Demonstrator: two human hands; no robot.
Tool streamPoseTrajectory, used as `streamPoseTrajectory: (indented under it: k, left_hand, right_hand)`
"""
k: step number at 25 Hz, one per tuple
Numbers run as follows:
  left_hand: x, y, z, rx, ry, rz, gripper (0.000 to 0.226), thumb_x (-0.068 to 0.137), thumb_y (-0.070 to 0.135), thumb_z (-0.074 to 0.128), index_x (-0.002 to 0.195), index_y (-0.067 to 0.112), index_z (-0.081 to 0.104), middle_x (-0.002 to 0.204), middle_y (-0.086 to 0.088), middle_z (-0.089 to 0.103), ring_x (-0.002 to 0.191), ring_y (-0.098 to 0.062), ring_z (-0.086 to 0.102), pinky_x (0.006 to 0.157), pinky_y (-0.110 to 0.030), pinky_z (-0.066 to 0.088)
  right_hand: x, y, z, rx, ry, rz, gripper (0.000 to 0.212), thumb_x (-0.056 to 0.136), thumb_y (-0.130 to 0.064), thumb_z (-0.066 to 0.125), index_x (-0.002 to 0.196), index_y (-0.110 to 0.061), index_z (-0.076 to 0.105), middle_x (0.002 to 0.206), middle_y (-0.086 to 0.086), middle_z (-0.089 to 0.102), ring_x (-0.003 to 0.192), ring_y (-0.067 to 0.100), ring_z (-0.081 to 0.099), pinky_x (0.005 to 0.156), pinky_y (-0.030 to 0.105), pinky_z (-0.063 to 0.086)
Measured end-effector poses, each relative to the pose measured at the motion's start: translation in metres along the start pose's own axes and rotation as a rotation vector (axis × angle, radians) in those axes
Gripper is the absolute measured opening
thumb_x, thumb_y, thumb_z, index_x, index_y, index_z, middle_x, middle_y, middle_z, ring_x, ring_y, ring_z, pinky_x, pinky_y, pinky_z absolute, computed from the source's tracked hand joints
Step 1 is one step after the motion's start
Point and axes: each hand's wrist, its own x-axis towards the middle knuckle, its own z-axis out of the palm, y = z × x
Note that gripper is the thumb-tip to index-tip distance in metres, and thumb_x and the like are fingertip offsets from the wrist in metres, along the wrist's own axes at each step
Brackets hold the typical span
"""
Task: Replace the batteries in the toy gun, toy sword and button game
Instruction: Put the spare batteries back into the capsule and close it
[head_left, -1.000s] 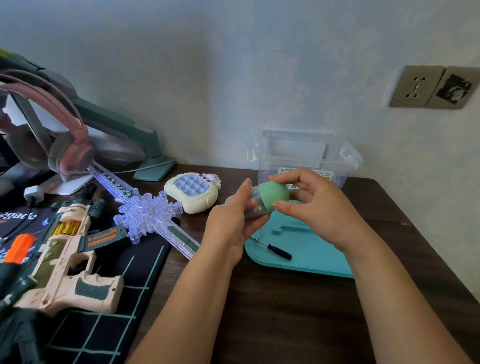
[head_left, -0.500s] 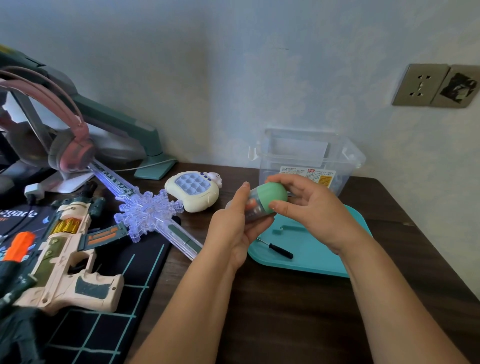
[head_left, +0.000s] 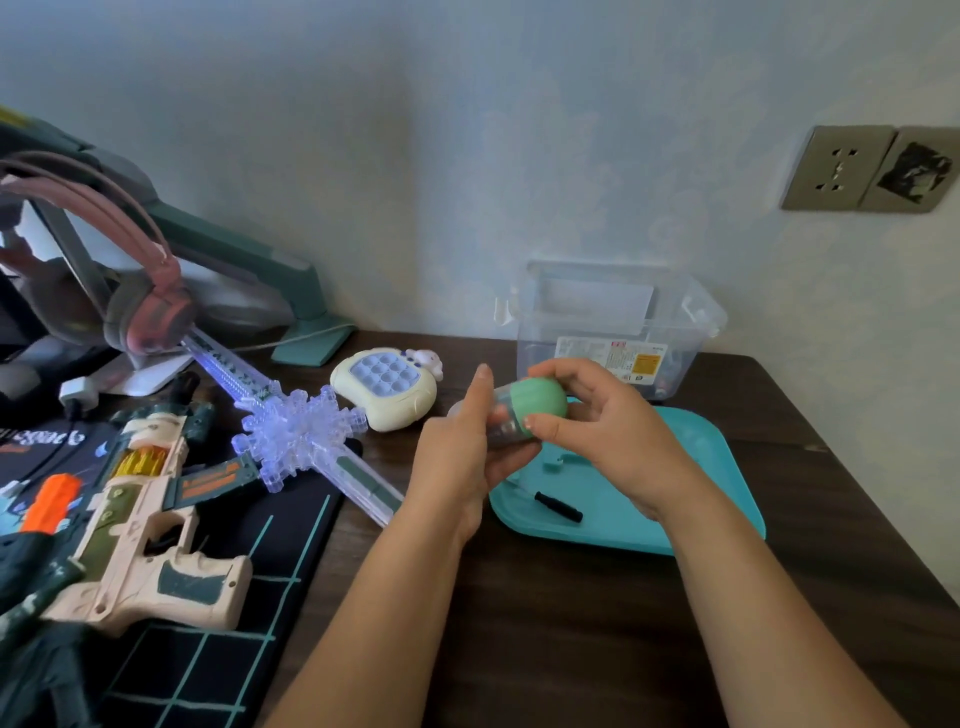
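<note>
Green-capped capsule gripped by left hand and right hand; clear box label illegible, mat lettering reads "egade".

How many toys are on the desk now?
3: toy gun on the black mat at left, sword slanting beside it, button game behind the sword. Dark shapes at the left edge may be more.

— What sits on the dark wood table?
— A black mat on the left, a teal tray right of centre, a clear bin behind it.
— Anything else?
— The button game, the sword half on the mat, and a green stand foot at the back.
</note>
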Motion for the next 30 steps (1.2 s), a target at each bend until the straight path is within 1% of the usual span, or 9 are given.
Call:
streamPoseTrajectory:
  k: [5, 10, 13, 15, 18, 23, 26, 28, 30]
  left_hand:
    - [0.009, 0.021, 0.026, 0.186, -0.060, 0.044, 0.049, 0.099, 0.052, 0.048, 0.108, 0.006, 0.064, 0.081, -0.005, 0.073, 0.079, -0.023, 0.073, 0.077, -0.042, 0.062]
    - [0.045, 0.062, 0.059, 0.661, 0.037, 0.397, 0.044, 0.098, 0.049, 0.047, 0.136, 0.028, 0.052, 0.131, 0.000, 0.056, 0.104, -0.015, 0.059, 0.090, -0.030, 0.045]
    - [0.078, 0.066, 0.067, 0.895, -0.024, 0.495, 0.040, 0.101, 0.036, 0.048, 0.141, 0.030, 0.051, 0.137, -0.003, 0.051, 0.076, -0.006, 0.053, 0.079, -0.025, 0.038]
    - [0.093, 0.064, 0.068, 0.976, -0.088, 0.429, 0.038, 0.101, 0.034, 0.051, 0.138, 0.026, 0.055, 0.146, -0.006, 0.051, 0.077, -0.004, 0.055, 0.079, -0.026, 0.041]
    - [0.098, 0.062, 0.065, 0.992, -0.101, 0.404, 0.038, 0.099, 0.033, 0.057, 0.135, 0.024, 0.059, 0.145, -0.006, 0.053, 0.108, -0.015, 0.060, 0.084, -0.024, 0.042]
    - [0.099, 0.065, 0.063, 0.980, -0.052, 0.409, 0.041, 0.096, 0.036, 0.062, 0.135, 0.025, 0.058, 0.140, -0.006, 0.057, 0.101, -0.012, 0.055, 0.077, -0.021, 0.042]
    - [0.091, 0.061, 0.063, 1.009, 0.030, 0.439, 0.041, 0.093, 0.036, 0.064, 0.131, 0.022, 0.060, 0.137, -0.008, 0.055, 0.109, -0.021, 0.060, 0.081, -0.025, 0.041]
    - [0.084, 0.053, 0.056, 1.031, 0.094, 0.474, 0.034, 0.089, 0.033, 0.066, 0.120, 0.020, 0.063, 0.128, -0.009, 0.057, 0.108, -0.026, 0.061, 0.085, -0.028, 0.041]
    - [0.076, 0.046, 0.047, 1.071, 0.137, 0.483, 0.030, 0.085, 0.030, 0.068, 0.112, 0.018, 0.061, 0.120, -0.010, 0.058, 0.104, -0.028, 0.062, 0.088, -0.032, 0.046]
  right_hand:
    - [0.016, -0.022, -0.025, -0.338, 0.040, 0.042, 0.043, 0.071, -0.036, 0.081, 0.107, -0.044, 0.060, 0.108, -0.012, 0.055, 0.094, 0.006, 0.057, 0.082, 0.023, 0.050]
    - [0.081, -0.039, -0.080, -0.458, 0.478, -0.017, 0.053, 0.072, -0.045, 0.077, 0.119, -0.028, 0.058, 0.119, 0.001, 0.049, 0.098, 0.014, 0.050, 0.081, 0.026, 0.040]
    - [0.129, -0.031, -0.100, -0.922, 0.244, 0.303, 0.066, 0.073, -0.062, 0.069, 0.123, -0.020, 0.059, 0.128, 0.009, 0.046, 0.108, 0.024, 0.050, 0.087, 0.029, 0.039]
    - [0.150, -0.018, -0.103, -1.208, -0.031, 0.496, 0.066, 0.081, -0.066, 0.057, 0.126, -0.018, 0.060, 0.132, 0.007, 0.054, 0.119, 0.028, 0.050, 0.101, 0.036, 0.039]
    - [0.160, -0.017, -0.109, -0.973, -0.107, 0.662, 0.044, 0.089, -0.038, 0.061, 0.121, -0.007, 0.063, 0.127, 0.012, 0.060, 0.115, 0.029, 0.056, 0.102, 0.040, 0.043]
    - [0.122, -0.023, -0.076, -0.570, 0.582, -0.020, 0.019, 0.091, -0.019, 0.052, 0.100, -0.021, 0.068, 0.098, 0.002, 0.067, 0.086, 0.021, 0.062, 0.076, 0.033, 0.051]
    - [0.072, -0.021, -0.040, -0.484, 0.185, 0.077, 0.007, 0.089, -0.028, 0.058, 0.089, -0.028, 0.065, 0.085, -0.004, 0.064, 0.075, 0.017, 0.064, 0.067, 0.030, 0.051]
    - [0.044, -0.013, -0.023, -0.733, -0.210, 0.248, 0.013, 0.082, -0.037, 0.067, 0.090, -0.027, 0.066, 0.087, -0.009, 0.062, 0.079, 0.014, 0.063, 0.066, 0.026, 0.047]
    - [0.026, -0.004, -0.011, -0.902, -0.366, 0.328, 0.031, 0.074, -0.045, 0.073, 0.096, -0.025, 0.066, 0.091, -0.009, 0.062, 0.086, 0.013, 0.059, 0.071, 0.028, 0.047]
